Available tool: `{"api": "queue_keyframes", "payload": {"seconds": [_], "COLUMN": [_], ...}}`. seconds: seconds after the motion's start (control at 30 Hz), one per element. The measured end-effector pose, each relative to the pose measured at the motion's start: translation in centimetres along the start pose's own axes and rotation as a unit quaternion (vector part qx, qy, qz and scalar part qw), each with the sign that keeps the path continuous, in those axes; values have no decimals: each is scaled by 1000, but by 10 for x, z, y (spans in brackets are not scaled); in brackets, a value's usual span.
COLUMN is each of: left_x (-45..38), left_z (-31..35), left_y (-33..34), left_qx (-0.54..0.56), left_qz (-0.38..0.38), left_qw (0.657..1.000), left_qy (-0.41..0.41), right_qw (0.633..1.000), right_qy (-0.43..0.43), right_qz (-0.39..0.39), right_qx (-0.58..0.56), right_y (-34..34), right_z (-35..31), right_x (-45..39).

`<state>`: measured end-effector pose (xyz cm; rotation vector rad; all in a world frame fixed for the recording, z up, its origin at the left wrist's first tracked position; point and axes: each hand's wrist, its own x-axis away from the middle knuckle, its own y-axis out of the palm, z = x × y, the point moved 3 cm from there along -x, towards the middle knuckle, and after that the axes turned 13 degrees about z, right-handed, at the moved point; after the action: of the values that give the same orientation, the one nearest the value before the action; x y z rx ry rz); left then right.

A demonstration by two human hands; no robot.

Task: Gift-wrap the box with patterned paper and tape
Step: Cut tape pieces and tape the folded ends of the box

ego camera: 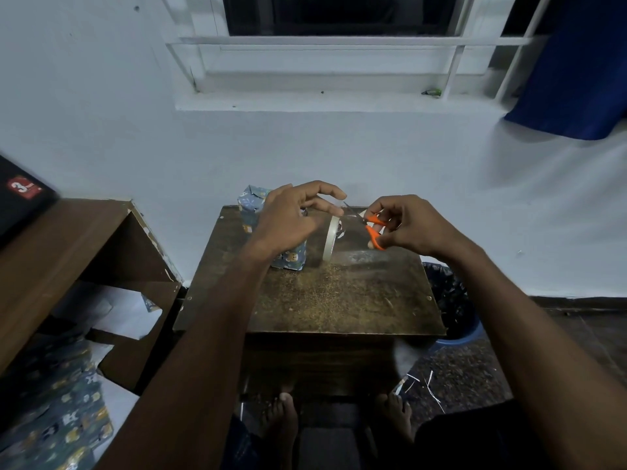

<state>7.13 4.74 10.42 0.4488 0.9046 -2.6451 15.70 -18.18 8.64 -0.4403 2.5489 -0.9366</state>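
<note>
Two hands: right hand [412, 225] grip pinches orange-handled scissors [368, 225]; left hand [291, 217] fingers spread above upright tape ring [330, 237].

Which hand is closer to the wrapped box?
The left hand. It hovers right over the wrapped box, covering part of it. The right hand is off to the box's right, past the tape roll, holding the orange scissors.

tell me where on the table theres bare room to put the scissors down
The near half of the table is bare, from the tape roll to the front edge. The right side under the right hand looks free too. The far left is crowded by the wrapped box.
</note>
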Motion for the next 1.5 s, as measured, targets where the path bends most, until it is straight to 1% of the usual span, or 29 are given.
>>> {"api": "queue_keyframes", "payload": {"seconds": [0.2, 0.53, 0.97, 1.1, 1.37, 1.5], "left_x": [-1, -3, -3, -2, -2, 0], "left_z": [-1, -5, -3, -1, -4, -2], "left_y": [1, 1, 1, 1, 0, -1], "left_qx": [-13, -18, 2, 7, 12, 27], "left_qz": [4, 16, -2, -5, 16, 34], "left_qw": [1000, 1000, 1000, 1000, 1000, 999], "left_qy": [8, 12, 8, 0, 3, 9], "right_qw": [998, 996, 984, 983, 986, 989], "right_qy": [-50, -60, -92, -109, -142, -125], "right_qz": [23, 59, 117, 108, 58, -2], "right_qx": [9, 31, 102, 101, 72, 77], "right_y": [4, 7, 7, 6, 9, 15], "right_z": [-16, -18, -18, -20, -21, -15], "right_x": [2, 2, -1, 0, 2, 2]}}
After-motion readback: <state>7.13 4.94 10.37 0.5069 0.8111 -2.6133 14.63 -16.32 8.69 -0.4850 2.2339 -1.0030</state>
